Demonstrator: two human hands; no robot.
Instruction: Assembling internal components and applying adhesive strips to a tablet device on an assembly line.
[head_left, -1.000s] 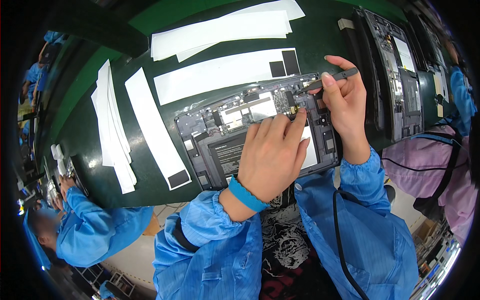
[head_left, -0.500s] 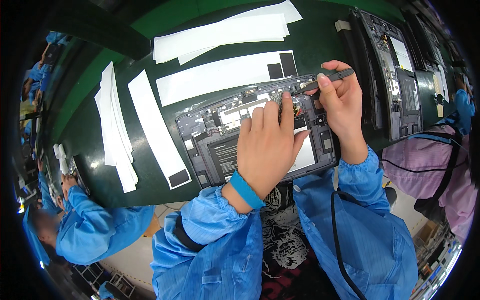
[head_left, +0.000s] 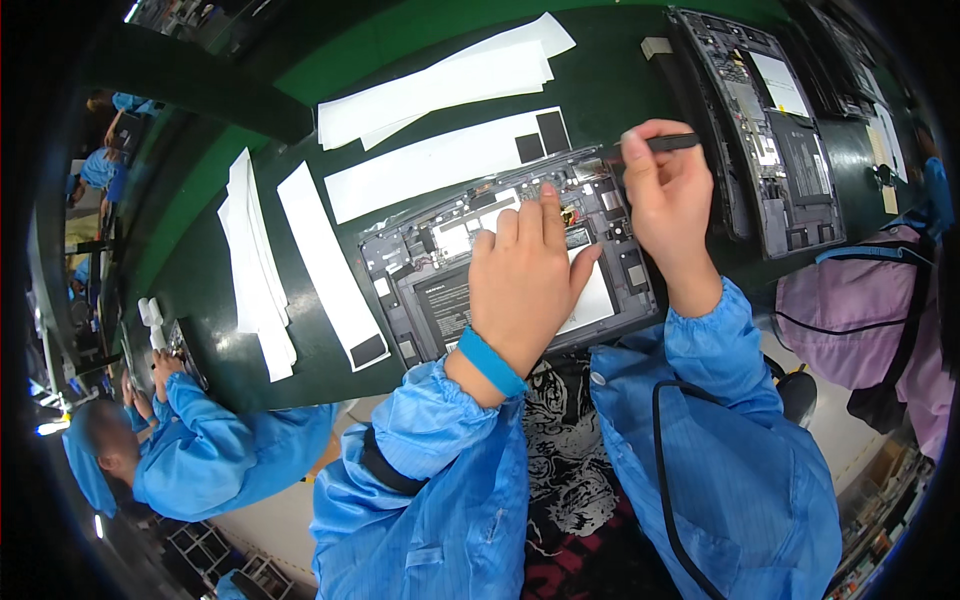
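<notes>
In front of me on the dark green table lies a laptop base (head_left: 400, 300) with its inside exposed: a circuit board along the far side, a black battery (head_left: 445, 300) on the near side. My left hand (head_left: 525, 275) rests flat over it, fingers stretched out, the index fingertip on the board. Pinched between the thumb and fingers of my right hand (head_left: 670, 190) are black tweezers (head_left: 672, 142). That hand is beside the base's far right corner, and the tweezers' tips point left, too indistinct to show whether they touch anything.
White paper strips (head_left: 430, 85) lie beyond and left of the base; one near strip (head_left: 450, 165) carries black squares. Another opened laptop base (head_left: 770, 130) stands at the right. A co-worker's blue sleeve (head_left: 230, 435) is at the left, a pink garment (head_left: 850, 310) at the right.
My right hand has drawn the tweezers away from the board toward the base's far right corner. My left hand stays on the board. The whole view has shifted slightly.
</notes>
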